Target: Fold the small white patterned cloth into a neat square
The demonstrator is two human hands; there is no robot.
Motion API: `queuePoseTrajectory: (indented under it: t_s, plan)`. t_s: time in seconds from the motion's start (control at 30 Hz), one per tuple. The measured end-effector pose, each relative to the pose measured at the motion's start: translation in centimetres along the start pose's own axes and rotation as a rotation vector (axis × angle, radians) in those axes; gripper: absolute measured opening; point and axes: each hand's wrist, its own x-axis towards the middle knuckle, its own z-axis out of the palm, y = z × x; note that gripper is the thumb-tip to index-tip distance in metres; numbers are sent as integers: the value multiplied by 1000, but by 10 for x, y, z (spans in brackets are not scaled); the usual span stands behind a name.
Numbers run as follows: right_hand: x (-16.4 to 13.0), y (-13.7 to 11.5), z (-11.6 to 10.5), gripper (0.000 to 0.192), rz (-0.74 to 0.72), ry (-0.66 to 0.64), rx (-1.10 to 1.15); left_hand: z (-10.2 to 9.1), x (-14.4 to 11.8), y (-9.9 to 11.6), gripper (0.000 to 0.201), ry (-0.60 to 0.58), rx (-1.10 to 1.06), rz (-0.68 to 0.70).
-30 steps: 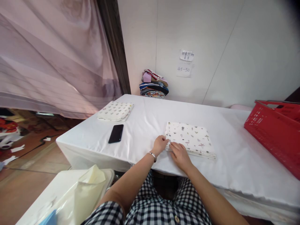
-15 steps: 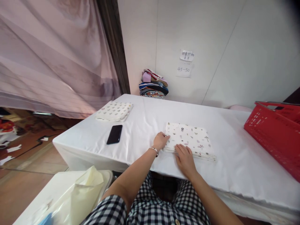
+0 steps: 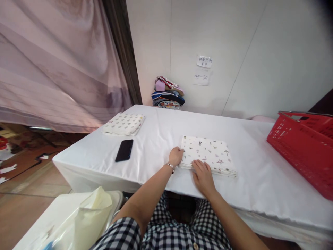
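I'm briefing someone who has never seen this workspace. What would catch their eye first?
Probably the red basket at the right edge of the white-covered table, the one strong colour. Next, both hands at the near left corner of a folded patterned cloth: the left hand on its left edge, the right hand on its near edge. A black phone lies further left.

Red basket [image 3: 301,149] cut off by the right edge. Writing on the upper wall note [image 3: 204,61] too small to read. Left-hand fingers [image 3: 179,151] partly tucked behind the folded cloth [image 3: 208,154] edge. Surface [image 3: 273,187] cropped at right.
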Motion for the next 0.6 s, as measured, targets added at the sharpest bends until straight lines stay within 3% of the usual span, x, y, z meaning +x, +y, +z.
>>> queuePoseTrajectory:
  t_s: [0.17, 0.43, 0.6]
  plan:
    - [1, 1, 3, 41, 3, 6, -24, 1, 5, 10, 34, 16, 76, 8]
    - [1, 0, 2, 43, 6, -13, -17, 0, 6, 12, 30, 43, 195, 36]
    - [2, -2, -1, 44, 28, -33, -8, -2, 1, 26, 34, 108, 222, 175]
